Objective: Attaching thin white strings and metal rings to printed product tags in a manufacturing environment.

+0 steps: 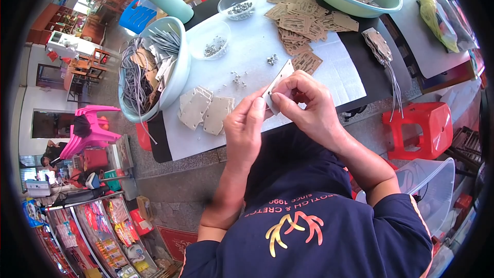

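Left hand (246, 123) is gripping the lower end of a plate (281, 76) | right hand (309, 100) is touching its face, exact pinch I cannot tell | apparently seating a small fastener; next move likely calling for steady holding, fine pressing | plate tilting above the white sheet (337, 74), looking thin, pale, straight-edged

The place looked like a small shop doubling as a workspace, since a rack of colourful packaged goods (108, 247) stood near a pink plastic chair (91, 129), while a dark table (159, 141) bore heaped tan pieces (301, 23) and small metal parts (240, 8).
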The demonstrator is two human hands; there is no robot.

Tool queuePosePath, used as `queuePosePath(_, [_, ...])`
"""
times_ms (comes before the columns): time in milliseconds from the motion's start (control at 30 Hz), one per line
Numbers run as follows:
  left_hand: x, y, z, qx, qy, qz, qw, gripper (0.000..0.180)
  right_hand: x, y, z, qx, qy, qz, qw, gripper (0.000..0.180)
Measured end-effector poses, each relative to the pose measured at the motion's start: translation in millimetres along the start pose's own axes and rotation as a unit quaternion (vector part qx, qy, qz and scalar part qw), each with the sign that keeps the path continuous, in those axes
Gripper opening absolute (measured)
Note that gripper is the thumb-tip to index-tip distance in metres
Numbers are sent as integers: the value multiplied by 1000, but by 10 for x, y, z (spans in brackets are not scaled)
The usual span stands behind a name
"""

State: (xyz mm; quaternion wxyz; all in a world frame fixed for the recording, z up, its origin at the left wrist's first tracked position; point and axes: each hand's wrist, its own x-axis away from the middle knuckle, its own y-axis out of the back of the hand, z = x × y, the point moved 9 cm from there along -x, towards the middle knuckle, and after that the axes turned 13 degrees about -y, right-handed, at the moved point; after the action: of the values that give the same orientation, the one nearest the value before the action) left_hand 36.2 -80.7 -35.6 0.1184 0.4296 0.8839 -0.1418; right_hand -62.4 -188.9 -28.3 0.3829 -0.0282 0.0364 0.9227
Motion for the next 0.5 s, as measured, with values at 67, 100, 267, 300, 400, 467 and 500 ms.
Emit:
queuePosePath(67, [-23, 6, 18, 43, 20, 5, 999, 34, 4, 1, 25, 9, 22, 3, 1000, 11])
queuePosePath(100, [-29, -9, 39, 86, 41, 12, 995, 34, 0, 3, 23, 9, 21, 3, 1000, 11])
queuePosePath(267, [-29, 10, 61, 102, 59, 31, 993, 36, 12, 10, 78, -13, 48, 10, 999, 10])
queuePosePath(300, [-33, 7, 48, 98, 50, 38, 993, 36, 13, 9, 74, -13, 47, 10, 999, 10])
queuePosePath(400, [-41, 18, 57, 96, 44, 43, 993, 36, 17, 15, 76, -21, 54, 8, 998, 10])
queuePosePath(467, [-47, 20, 65, 98, 47, 41, 993, 36, 13, 12, 72, -26, 51, 11, 998, 10])
queuePosePath(500, [-50, 15, 56, 99, 45, 41, 993, 36, 12, 11, 68, -26, 50, 12, 998, 10])
